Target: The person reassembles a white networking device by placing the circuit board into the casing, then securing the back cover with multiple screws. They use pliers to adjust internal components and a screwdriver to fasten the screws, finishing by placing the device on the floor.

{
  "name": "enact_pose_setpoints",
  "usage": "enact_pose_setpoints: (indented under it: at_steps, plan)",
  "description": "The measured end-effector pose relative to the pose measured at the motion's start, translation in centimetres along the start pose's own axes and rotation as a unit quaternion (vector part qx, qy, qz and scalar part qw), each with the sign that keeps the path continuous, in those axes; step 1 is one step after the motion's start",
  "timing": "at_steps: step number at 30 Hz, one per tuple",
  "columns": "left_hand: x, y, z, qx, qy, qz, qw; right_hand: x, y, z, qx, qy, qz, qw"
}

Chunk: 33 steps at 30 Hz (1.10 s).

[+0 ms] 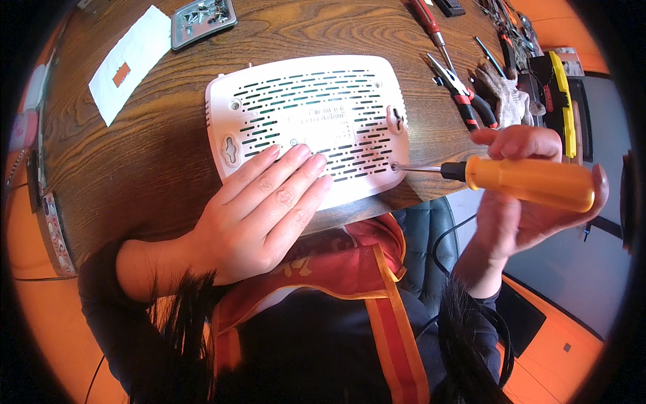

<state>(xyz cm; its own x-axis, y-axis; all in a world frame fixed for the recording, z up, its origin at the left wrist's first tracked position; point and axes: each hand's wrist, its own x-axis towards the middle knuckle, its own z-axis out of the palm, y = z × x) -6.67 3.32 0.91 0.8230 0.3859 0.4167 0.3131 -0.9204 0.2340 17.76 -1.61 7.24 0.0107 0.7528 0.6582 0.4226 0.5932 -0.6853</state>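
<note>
Rested the left hand flat, with fingers extended and gripping nothing, on the near left part of the white router, vented face up at the near edge of the desk. Gripped the orange-handled screwdriver in the curled fingers of the right hand, with the tip at the near right corner hole. Saw red-and-black pliers and a glove farther right.

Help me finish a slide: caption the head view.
Left hand on white vented casing; right hand holds yellow-handled screwdriver at corner hole.
</note>
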Motion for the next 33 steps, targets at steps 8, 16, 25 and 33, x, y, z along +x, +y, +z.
enact_pose_setpoints:
  at_steps: [8,16,25,33]
  plan:
    - [0.1,0.0,-0.1,-0.004,-0.002,-0.002,1.0,0.6,-1.2,-0.4,-0.194,-0.035,-0.019,0.98]
    - [0.0,0.0,0.1,-0.001,0.005,-0.004,1.0,0.5,-1.5,0.6,-0.15,0.047,0.071,0.985]
    - [0.0,0.1,0.3,0.0,0.013,-0.003,1.0,-0.3,-1.0,2.0,0.028,0.05,0.084,0.995]
    - [0.0,0.0,0.2,0.009,0.005,0.001,1.0,1.2,-0.5,0.1,-0.14,-0.116,0.011,0.983]
